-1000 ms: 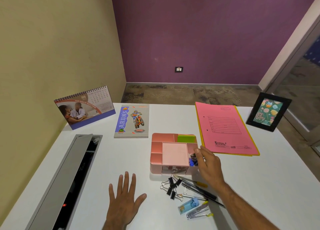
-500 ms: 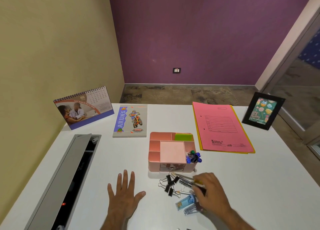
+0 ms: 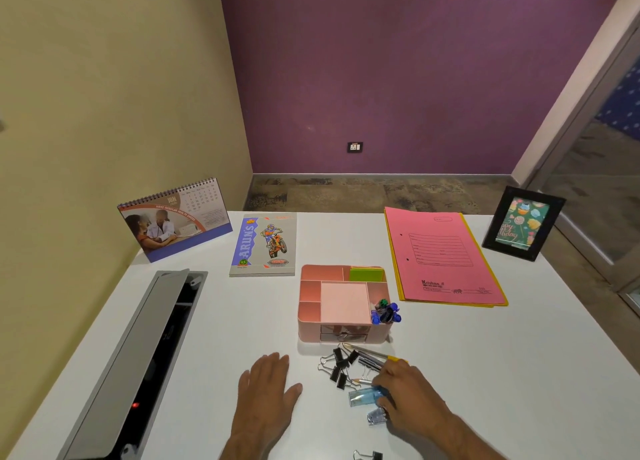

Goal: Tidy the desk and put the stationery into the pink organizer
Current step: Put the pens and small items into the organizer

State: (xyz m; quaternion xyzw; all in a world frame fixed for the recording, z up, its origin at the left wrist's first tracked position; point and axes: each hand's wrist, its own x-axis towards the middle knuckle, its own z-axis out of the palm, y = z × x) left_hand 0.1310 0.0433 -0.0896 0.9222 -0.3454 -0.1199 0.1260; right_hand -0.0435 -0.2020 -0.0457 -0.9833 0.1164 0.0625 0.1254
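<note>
The pink organizer (image 3: 309,335) stands mid-desk, with green sticky notes (image 3: 366,274) in a back slot and blue-capped pens (image 3: 387,314) in its right slot. In front of it lie several black binder clips (image 3: 341,366), loose pens and a pencil (image 3: 372,354), a clear blue item (image 3: 362,398) and a small metal piece (image 3: 376,418). My right hand (image 3: 410,395) lies over the right ends of the loose pens, fingers curled down round them, thumb by the blue item. My left hand (image 3: 266,387) rests flat on the desk left of the clips. One more binder clip (image 3: 369,455) sits at the bottom edge.
A desk calendar (image 3: 176,218) and a notebook (image 3: 264,244) lie at the back left. A pink file on yellow folders (image 3: 443,257) and a black photo frame (image 3: 523,224) sit at the back right. An open grey cable trough (image 3: 145,355) runs along the left side.
My right hand drew back from the organizer's right slot, leaving blue-capped pens there, and came down on the loose pens in front. My left hand stayed flat.
</note>
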